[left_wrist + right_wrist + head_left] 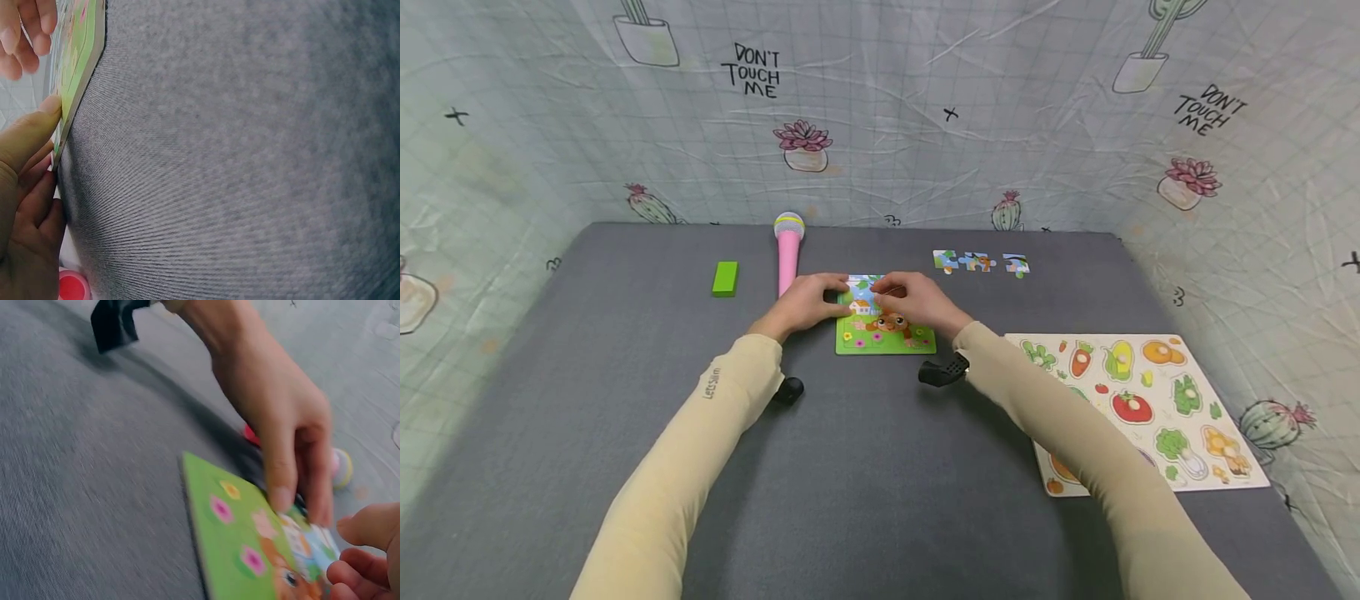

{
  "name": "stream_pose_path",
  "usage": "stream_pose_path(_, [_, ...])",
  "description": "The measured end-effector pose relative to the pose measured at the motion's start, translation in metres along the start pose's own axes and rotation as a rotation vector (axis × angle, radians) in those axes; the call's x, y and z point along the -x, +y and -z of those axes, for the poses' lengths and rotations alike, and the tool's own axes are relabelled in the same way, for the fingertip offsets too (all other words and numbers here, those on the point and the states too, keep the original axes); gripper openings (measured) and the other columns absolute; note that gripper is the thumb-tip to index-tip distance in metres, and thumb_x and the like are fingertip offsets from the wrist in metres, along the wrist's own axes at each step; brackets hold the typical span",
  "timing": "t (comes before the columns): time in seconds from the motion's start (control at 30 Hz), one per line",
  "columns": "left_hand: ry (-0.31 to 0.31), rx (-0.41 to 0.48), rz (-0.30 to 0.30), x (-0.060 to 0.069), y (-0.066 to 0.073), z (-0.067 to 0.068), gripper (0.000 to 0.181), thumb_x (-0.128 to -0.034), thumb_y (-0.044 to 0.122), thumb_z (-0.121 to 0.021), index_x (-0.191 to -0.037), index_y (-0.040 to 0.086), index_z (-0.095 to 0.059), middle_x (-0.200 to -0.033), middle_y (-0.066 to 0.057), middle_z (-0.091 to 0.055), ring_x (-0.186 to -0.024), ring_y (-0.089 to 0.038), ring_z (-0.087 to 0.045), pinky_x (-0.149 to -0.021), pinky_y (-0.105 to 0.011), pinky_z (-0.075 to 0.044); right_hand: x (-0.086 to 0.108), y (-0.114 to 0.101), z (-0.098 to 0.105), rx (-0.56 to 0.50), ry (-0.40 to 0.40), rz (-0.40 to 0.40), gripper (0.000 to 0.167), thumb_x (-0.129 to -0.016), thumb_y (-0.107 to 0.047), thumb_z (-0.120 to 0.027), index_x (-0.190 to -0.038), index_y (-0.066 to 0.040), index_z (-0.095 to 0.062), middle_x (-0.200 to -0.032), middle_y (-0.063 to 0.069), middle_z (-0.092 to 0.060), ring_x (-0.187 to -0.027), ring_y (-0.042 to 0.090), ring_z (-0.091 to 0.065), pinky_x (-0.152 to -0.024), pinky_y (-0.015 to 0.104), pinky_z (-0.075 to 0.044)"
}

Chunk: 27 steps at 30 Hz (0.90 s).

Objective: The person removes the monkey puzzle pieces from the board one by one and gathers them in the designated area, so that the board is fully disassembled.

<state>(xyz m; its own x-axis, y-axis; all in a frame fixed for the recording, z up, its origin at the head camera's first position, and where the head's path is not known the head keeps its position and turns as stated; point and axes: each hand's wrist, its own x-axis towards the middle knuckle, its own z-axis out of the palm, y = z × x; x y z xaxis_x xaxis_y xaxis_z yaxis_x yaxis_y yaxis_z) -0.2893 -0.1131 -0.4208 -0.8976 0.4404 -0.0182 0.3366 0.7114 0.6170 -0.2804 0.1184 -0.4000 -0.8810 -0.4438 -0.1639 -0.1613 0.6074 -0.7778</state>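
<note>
A small jigsaw puzzle board [886, 342] with a green border, flowers and a brown cartoon animal lies on the table. My left hand [808, 302] holds its left edge, the thumb [39, 128] on the top face and the fingers by the rim. Over the board's upper right part hovers my right hand [922, 300], fingers loosely bent; in the left wrist view its fingertips [41, 42] hang apart from the board. I see nothing between them. Three loose jigsaw pieces [977, 262] lie behind the board to the right.
A pink toy microphone [787, 250] lies just beyond my left hand, and a green block [726, 278] sits farther left. Under my right forearm is a white board with vegetable pictures [1131, 408]. A printed cloth wall [880, 108] rises behind the dark grey table [865, 500].
</note>
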Motion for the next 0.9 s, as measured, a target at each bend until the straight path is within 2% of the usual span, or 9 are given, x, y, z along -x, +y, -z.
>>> stream_pose_path(0.2, [-0.026,-0.015,-0.019,0.000,-0.001,0.001,0.050,-0.0874,0.025,-0.075,-0.129,-0.001,-0.062,-0.146,-0.010,-0.049,-0.138,-0.028,-0.040,-0.114,-0.042,-0.031,-0.005,0.000,-0.017,0.048,0.013,0.005,0.030,-0.099,-0.025,-0.058,-0.125,-0.012,-0.064,-0.116,0.004,-0.065,-0.104,0.019,-0.060,-0.088,0.037,-0.050])
stream_pose_path(0.37, [-0.062,-0.029,-0.032,0.000,-0.002,0.003,0.053,-0.0879,0.024,-0.074,-0.132,-0.001,-0.060,-0.149,-0.011,-0.045,-0.140,-0.028,-0.037,-0.115,-0.043,-0.029,-0.006,-0.004,-0.020,0.099,0.025,0.014,0.027,-0.097,-0.022,-0.061,-0.121,-0.012,-0.067,-0.109,0.004,-0.066,-0.092,0.018,-0.060,-0.083,0.035,-0.050])
stream_pose_path(0.47, [-0.072,-0.040,-0.039,0.002,-0.002,0.004,0.053,-0.0876,0.024,-0.075,-0.132,-0.002,-0.059,-0.150,-0.012,-0.044,-0.140,-0.028,-0.037,-0.115,-0.043,-0.029,-0.006,-0.005,-0.022,0.109,0.017,0.016,0.029,-0.096,-0.022,-0.062,-0.122,-0.011,-0.067,-0.110,0.004,-0.066,-0.090,0.018,-0.060,-0.081,0.034,-0.050])
stream_pose_path(0.57, [-0.060,-0.048,-0.059,0.003,-0.003,0.004,0.051,-0.0871,0.023,-0.075,-0.129,-0.002,-0.061,-0.147,-0.013,-0.047,-0.138,-0.028,-0.039,-0.114,-0.042,-0.031,-0.006,-0.005,-0.024,0.133,0.018,0.024,0.033,-0.095,-0.022,-0.063,-0.126,-0.010,-0.066,-0.110,0.005,-0.064,-0.089,0.017,-0.058,-0.074,0.031,-0.049])
stream_pose_path(0.7, [-0.029,-0.054,-0.092,0.004,-0.005,0.004,0.046,-0.0860,0.020,-0.076,-0.123,-0.004,-0.065,-0.139,-0.015,-0.054,-0.133,-0.030,-0.045,-0.112,-0.042,-0.033,-0.009,-0.005,-0.026,0.194,0.017,0.068,0.037,-0.093,-0.022,-0.065,-0.128,-0.009,-0.065,-0.100,0.006,-0.061,-0.080,0.018,-0.052,-0.064,0.029,-0.044])
stream_pose_path(0.8, [-0.023,-0.054,-0.108,0.005,-0.006,0.004,0.046,-0.0855,0.020,-0.077,-0.123,-0.004,-0.065,-0.137,-0.015,-0.055,-0.131,-0.030,-0.046,-0.111,-0.042,-0.034,-0.010,-0.006,-0.028,0.231,0.011,0.096,0.037,-0.092,-0.021,-0.067,-0.127,-0.008,-0.065,-0.097,0.007,-0.060,-0.079,0.019,-0.049,-0.064,0.028,-0.041])
stream_pose_path(0.9, [-0.032,-0.044,-0.105,0.005,-0.007,0.004,0.047,-0.0858,0.021,-0.077,-0.124,-0.003,-0.065,-0.139,-0.013,-0.055,-0.133,-0.029,-0.046,-0.111,-0.041,-0.034,-0.010,-0.008,-0.028,0.256,-0.002,0.109,0.036,-0.093,-0.020,-0.068,-0.126,-0.007,-0.065,-0.105,0.009,-0.058,-0.083,0.020,-0.047,-0.068,0.030,-0.040])
